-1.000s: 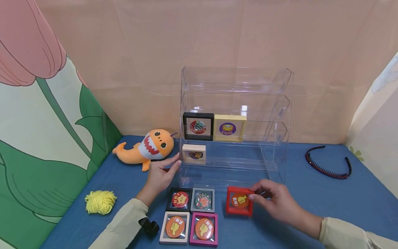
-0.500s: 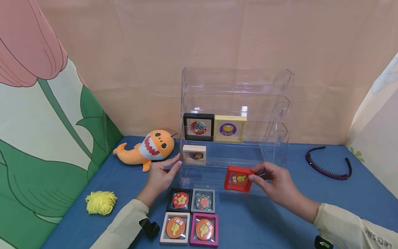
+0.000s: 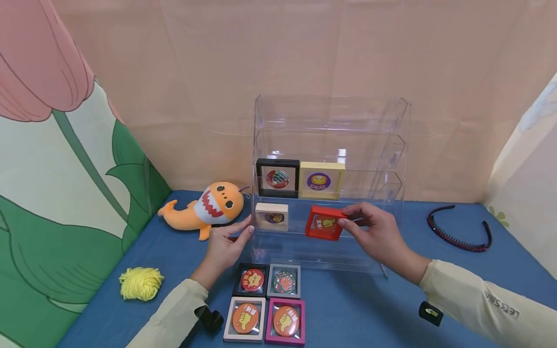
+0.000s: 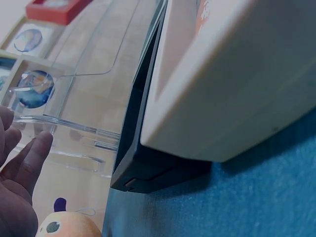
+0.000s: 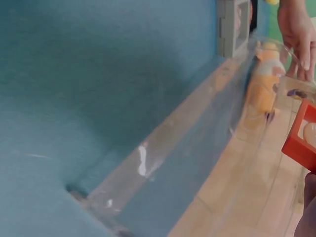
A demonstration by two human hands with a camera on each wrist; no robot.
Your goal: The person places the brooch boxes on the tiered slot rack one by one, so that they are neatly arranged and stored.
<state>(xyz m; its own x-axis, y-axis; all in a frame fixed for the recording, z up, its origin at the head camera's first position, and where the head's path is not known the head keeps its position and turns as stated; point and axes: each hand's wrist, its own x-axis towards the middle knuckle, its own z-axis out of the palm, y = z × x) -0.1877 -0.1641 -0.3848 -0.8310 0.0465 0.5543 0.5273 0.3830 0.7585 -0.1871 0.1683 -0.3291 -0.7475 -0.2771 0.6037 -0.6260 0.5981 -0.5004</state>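
In the head view, my right hand point(image 3: 378, 234) pinches a red display frame point(image 3: 325, 223) by its right side. A thumbs-up badge shows in it. The frame is slightly tilted, in front of the lower tiers of a clear acrylic display rack point(image 3: 300, 251). My left hand point(image 3: 224, 249) touches the rack's left side with its fingers extended. On the rack, a small cream frame point(image 3: 263, 223) stands on a lower tier, left of the red one. A black frame point(image 3: 259, 186) and a yellow frame point(image 3: 337, 181) sit side by side one tier higher.
Before the rack lie a black frame point(image 3: 238, 285), a grey frame point(image 3: 283, 295), a white frame point(image 3: 227, 333) and a magenta frame point(image 3: 285, 340). An orange shark plush point(image 3: 187, 218) and yellow yarn point(image 3: 141, 283) lie left, a dark headband point(image 3: 459, 240) right.
My right hand has lifted the red frame up and slightly left, from just above the blue cloth to the rack's lower tiers. The left hand stays at the rack's side.
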